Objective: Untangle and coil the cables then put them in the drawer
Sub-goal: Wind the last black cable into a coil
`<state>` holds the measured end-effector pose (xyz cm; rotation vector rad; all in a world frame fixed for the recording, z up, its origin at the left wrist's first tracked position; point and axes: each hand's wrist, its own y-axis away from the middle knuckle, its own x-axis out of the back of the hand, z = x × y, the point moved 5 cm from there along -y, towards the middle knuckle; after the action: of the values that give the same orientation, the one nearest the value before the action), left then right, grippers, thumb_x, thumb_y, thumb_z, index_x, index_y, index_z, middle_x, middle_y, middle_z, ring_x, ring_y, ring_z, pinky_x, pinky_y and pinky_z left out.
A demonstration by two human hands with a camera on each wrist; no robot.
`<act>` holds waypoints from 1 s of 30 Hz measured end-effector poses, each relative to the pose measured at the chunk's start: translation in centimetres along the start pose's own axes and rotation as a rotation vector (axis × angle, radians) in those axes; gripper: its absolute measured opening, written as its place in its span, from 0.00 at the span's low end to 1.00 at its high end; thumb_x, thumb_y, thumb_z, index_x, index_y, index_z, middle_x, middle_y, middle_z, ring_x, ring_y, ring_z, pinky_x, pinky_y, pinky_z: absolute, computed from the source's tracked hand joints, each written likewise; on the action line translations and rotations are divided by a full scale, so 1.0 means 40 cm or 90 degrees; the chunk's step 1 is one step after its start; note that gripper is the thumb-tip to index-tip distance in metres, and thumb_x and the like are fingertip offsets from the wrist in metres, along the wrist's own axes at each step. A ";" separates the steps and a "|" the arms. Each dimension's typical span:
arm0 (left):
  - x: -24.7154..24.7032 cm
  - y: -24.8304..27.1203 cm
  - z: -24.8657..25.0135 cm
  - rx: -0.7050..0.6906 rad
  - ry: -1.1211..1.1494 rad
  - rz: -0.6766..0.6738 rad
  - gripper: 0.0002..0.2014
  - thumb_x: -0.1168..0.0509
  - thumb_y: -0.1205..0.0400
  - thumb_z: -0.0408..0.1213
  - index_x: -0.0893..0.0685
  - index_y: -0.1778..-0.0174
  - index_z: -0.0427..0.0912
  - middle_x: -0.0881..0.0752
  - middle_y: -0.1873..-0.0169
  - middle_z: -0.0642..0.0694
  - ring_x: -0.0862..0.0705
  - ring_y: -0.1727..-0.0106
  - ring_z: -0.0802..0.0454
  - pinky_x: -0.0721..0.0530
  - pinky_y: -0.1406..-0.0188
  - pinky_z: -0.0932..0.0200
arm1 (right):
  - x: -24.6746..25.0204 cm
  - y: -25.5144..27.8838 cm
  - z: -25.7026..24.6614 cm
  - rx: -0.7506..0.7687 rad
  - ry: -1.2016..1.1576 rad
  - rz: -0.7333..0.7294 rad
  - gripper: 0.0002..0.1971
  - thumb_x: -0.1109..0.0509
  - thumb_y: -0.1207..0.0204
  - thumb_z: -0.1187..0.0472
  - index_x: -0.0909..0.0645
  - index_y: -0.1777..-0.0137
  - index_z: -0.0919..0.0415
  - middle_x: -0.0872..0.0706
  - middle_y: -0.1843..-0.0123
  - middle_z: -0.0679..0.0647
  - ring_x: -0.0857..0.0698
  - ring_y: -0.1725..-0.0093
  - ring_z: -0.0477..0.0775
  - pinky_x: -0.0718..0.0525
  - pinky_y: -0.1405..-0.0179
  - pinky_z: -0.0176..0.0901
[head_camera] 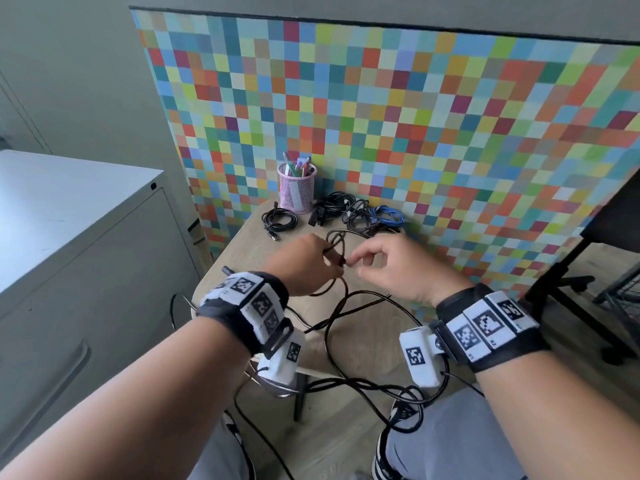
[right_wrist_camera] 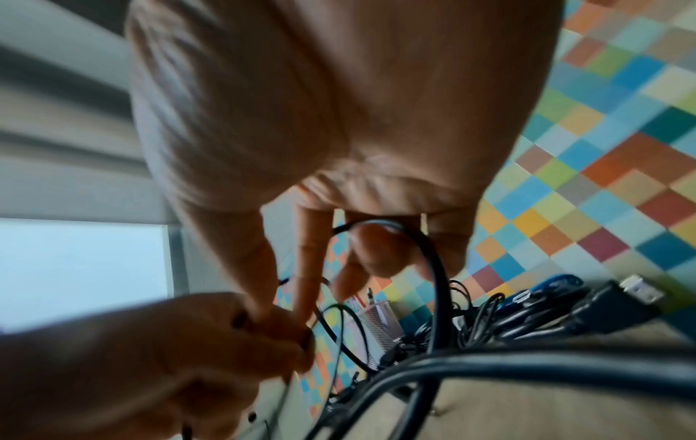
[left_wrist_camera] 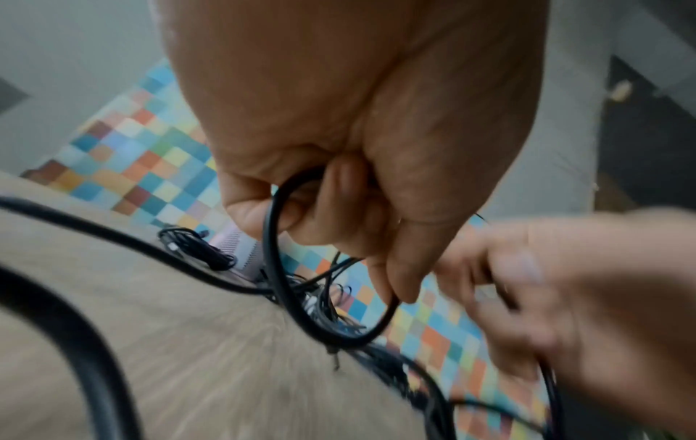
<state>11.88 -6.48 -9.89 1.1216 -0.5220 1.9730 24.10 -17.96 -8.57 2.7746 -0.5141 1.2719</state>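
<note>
Left hand sits dead centre of the head view, fingers curled round a small loop of the black cable, so it's properly clamped on it. The left wrist view shows the loop hooked through the fingers, thumb pressing it in. Right hand is just to the right of it, thumb and forefinger pinching the same cable next to the loop, other fingers loosely curled. The right wrist view is pretty smeared, so I think a strand also runs over the middle fingers, but I wouldn't swear to it.

From there the cable sags down toward the bottom of the frame, crossing itself a couple of times on the small wooden table and drooping off the near edge toward the person's lap.

Handling-wise it looks light, floppy and smooth-jacketed, so loops will likely spring open or slide if the grip goes slack. Best bet: keep the finished loops pinned in the left and feed slack with the right, holding the jacket rather than yanking on a plug.

Up above the hands, by the pink mesh pen cup, sit coiled bundles and a blue cable.
</note>
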 end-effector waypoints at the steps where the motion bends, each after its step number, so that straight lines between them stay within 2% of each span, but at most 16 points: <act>1: 0.013 0.003 -0.005 -0.006 0.034 0.011 0.05 0.27 0.17 0.45 0.12 0.58 0.51 0.15 0.66 0.55 0.19 0.65 0.55 0.26 0.69 0.60 | -0.008 0.004 0.012 -0.030 0.070 -0.048 0.13 0.20 0.24 0.52 0.11 0.40 0.43 0.17 0.48 0.42 0.17 0.50 0.42 0.22 0.49 0.39; 4: 0.071 0.022 -0.021 0.009 0.176 0.040 0.09 0.32 0.17 0.39 0.15 0.62 0.40 0.20 0.68 0.48 0.25 0.65 0.49 0.28 0.66 0.56 | -0.034 0.000 0.060 -0.119 0.224 -0.147 0.36 0.16 0.36 0.36 0.23 0.29 0.38 0.25 0.40 0.41 0.20 0.43 0.47 0.18 0.40 0.50; 6: 0.118 0.039 -0.029 0.018 0.288 0.064 0.11 0.36 0.19 0.41 0.18 0.63 0.39 0.23 0.66 0.43 0.27 0.63 0.47 0.29 0.62 0.53 | -0.041 -0.015 0.077 -0.146 0.284 -0.143 0.42 0.14 0.39 0.36 0.27 0.25 0.39 0.27 0.37 0.45 0.20 0.40 0.51 0.16 0.37 0.54; 8: 0.165 0.055 -0.037 0.014 0.370 0.114 0.13 0.39 0.21 0.39 0.20 0.61 0.31 0.22 0.65 0.39 0.27 0.62 0.47 0.29 0.64 0.52 | -0.043 -0.034 0.092 -0.165 0.291 -0.115 0.38 0.14 0.35 0.40 0.25 0.26 0.43 0.26 0.35 0.47 0.20 0.37 0.54 0.16 0.36 0.53; 9: 0.189 0.064 -0.042 0.008 0.413 0.152 0.14 0.40 0.22 0.37 0.21 0.60 0.26 0.21 0.66 0.38 0.26 0.64 0.48 0.28 0.66 0.54 | -0.044 -0.044 0.100 -0.175 0.285 -0.104 0.33 0.16 0.31 0.43 0.24 0.28 0.44 0.23 0.34 0.47 0.20 0.38 0.54 0.16 0.38 0.52; 10: 0.215 0.073 -0.047 -0.004 0.459 0.192 0.13 0.41 0.25 0.36 0.22 0.62 0.25 0.21 0.67 0.39 0.24 0.66 0.49 0.27 0.67 0.54 | -0.043 -0.056 0.109 -0.180 0.276 -0.087 0.25 0.19 0.26 0.46 0.22 0.32 0.46 0.21 0.34 0.48 0.19 0.39 0.54 0.17 0.40 0.50; 12: 0.260 0.090 -0.051 -0.027 0.546 0.259 0.08 0.43 0.28 0.35 0.24 0.69 0.35 0.23 0.72 0.45 0.23 0.71 0.50 0.25 0.65 0.53 | -0.027 -0.078 0.124 -0.202 0.246 -0.038 0.10 0.26 0.18 0.48 0.17 0.42 0.50 0.15 0.40 0.48 0.17 0.44 0.54 0.18 0.47 0.47; 13: 0.277 0.097 -0.051 -0.038 0.578 0.282 0.08 0.44 0.29 0.34 0.24 0.73 0.42 0.24 0.73 0.48 0.24 0.72 0.51 0.26 0.64 0.52 | -0.015 -0.087 0.132 -0.216 0.225 -0.016 0.08 0.28 0.16 0.48 0.16 0.48 0.52 0.13 0.45 0.49 0.16 0.48 0.54 0.19 0.52 0.46; 14: 0.290 0.101 -0.052 -0.048 0.597 0.306 0.10 0.45 0.29 0.34 0.25 0.76 0.46 0.26 0.74 0.49 0.25 0.72 0.50 0.28 0.63 0.51 | -0.006 -0.096 0.141 -0.229 0.206 -0.005 0.11 0.29 0.15 0.48 0.17 0.53 0.55 0.13 0.52 0.51 0.16 0.53 0.55 0.21 0.58 0.45; 17: 0.316 0.122 -0.042 -0.101 0.657 0.381 0.11 0.46 0.28 0.32 0.28 0.76 0.46 0.29 0.74 0.46 0.26 0.69 0.45 0.29 0.59 0.49 | 0.006 -0.110 0.146 -0.258 0.202 -0.013 0.18 0.33 0.13 0.49 0.24 0.61 0.59 0.22 0.65 0.54 0.22 0.63 0.56 0.31 0.69 0.44; 20: 0.331 0.140 -0.026 -0.154 0.709 0.437 0.11 0.48 0.27 0.29 0.28 0.74 0.45 0.28 0.73 0.47 0.25 0.69 0.46 0.29 0.60 0.50 | 0.000 -0.113 0.138 -0.270 0.215 -0.032 0.15 0.33 0.14 0.51 0.25 0.60 0.58 0.23 0.63 0.56 0.24 0.65 0.56 0.31 0.68 0.44; 23: 0.339 0.141 -0.018 -0.164 0.723 0.474 0.08 0.46 0.24 0.29 0.26 0.68 0.41 0.24 0.70 0.46 0.22 0.69 0.48 0.26 0.61 0.50 | -0.006 -0.109 0.134 -0.279 0.198 -0.059 0.14 0.29 0.17 0.49 0.19 0.54 0.60 0.17 0.60 0.55 0.20 0.65 0.54 0.22 0.65 0.44; 25: 0.335 0.134 -0.015 -0.135 0.671 0.459 0.08 0.44 0.21 0.31 0.23 0.65 0.42 0.21 0.67 0.46 0.20 0.68 0.48 0.22 0.59 0.50 | -0.010 -0.107 0.137 -0.280 0.157 -0.067 0.15 0.22 0.23 0.47 0.15 0.48 0.58 0.15 0.57 0.52 0.16 0.63 0.55 0.16 0.65 0.47; 28: 0.323 0.125 -0.012 -0.101 0.577 0.411 0.06 0.41 0.19 0.36 0.22 0.60 0.44 0.17 0.61 0.42 0.19 0.61 0.44 0.19 0.55 0.46 | -0.006 -0.103 0.124 -0.273 0.058 -0.068 0.21 0.12 0.32 0.49 0.15 0.44 0.53 0.16 0.46 0.48 0.10 0.59 0.58 0.12 0.63 0.48; 29: 0.321 0.124 -0.013 -0.097 0.559 0.403 0.05 0.41 0.19 0.37 0.22 0.59 0.44 0.17 0.60 0.41 0.20 0.59 0.43 0.19 0.54 0.45 | -0.001 -0.101 0.114 -0.265 0.042 -0.074 0.22 0.11 0.33 0.49 0.14 0.42 0.51 0.16 0.42 0.47 0.10 0.58 0.54 0.14 0.62 0.47; 30: 0.321 0.125 -0.014 -0.093 0.544 0.402 0.05 0.41 0.19 0.38 0.21 0.58 0.43 0.16 0.60 0.41 0.20 0.59 0.43 0.19 0.55 0.46 | 0.009 -0.100 0.101 -0.245 0.054 -0.080 0.23 0.11 0.34 0.49 0.14 0.41 0.49 0.17 0.38 0.45 0.12 0.52 0.50 0.17 0.56 0.45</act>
<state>3.79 -3.57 0.90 -0.0709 -0.5627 2.6366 28.52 -14.99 -10.59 2.3870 -0.5072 1.1208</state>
